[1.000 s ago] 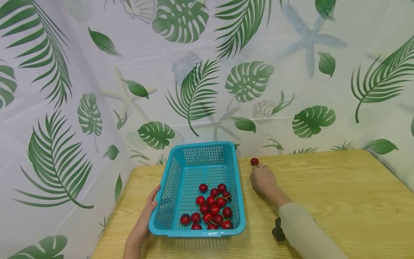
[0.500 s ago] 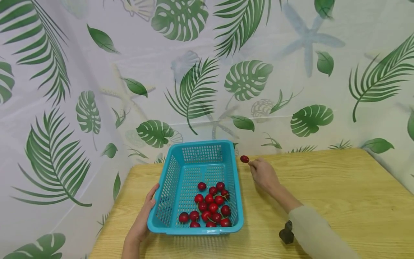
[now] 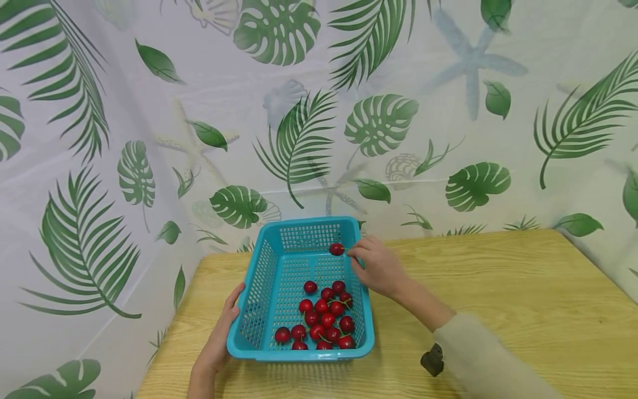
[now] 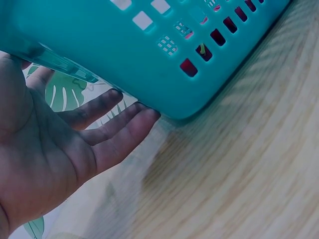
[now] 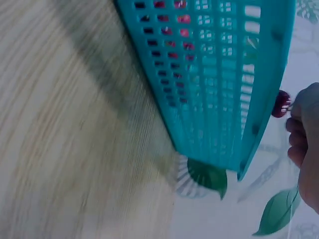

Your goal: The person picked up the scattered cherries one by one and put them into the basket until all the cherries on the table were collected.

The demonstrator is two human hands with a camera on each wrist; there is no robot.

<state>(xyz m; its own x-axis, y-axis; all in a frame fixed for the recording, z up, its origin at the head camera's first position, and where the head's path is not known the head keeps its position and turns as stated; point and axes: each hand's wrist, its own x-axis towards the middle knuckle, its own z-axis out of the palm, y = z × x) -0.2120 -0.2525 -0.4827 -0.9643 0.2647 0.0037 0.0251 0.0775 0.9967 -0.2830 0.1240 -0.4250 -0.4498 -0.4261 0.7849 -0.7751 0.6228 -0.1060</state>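
A turquoise plastic basket (image 3: 299, 356) sits on the wooden table with several dark red cherries (image 3: 321, 318) gathered toward its near right part. The person's right hand (image 3: 377, 266) pinches a single cherry (image 3: 336, 249) by its stem, above the basket's far right side. In the right wrist view that cherry (image 5: 281, 104) shows just beyond the basket rim, beside the curled fingers (image 5: 297, 142). At the basket's left wall the left hand (image 3: 219, 335) rests with its fingers mostly extended. The left wrist view shows these fingers (image 4: 124, 137) touching the basket's outside; its thumb is mostly hidden.
The wooden table (image 3: 498, 299) extends to the right of the basket. A cloth printed with leaves and starfish (image 3: 319, 138) hangs behind and to the left. A dark device (image 3: 432, 360) is at the right sleeve's cuff (image 3: 463, 338).
The right hand has lifted the lone cherry from the table's back and carried it left, over the basket's right rim. The left hand has stayed at the basket's side.
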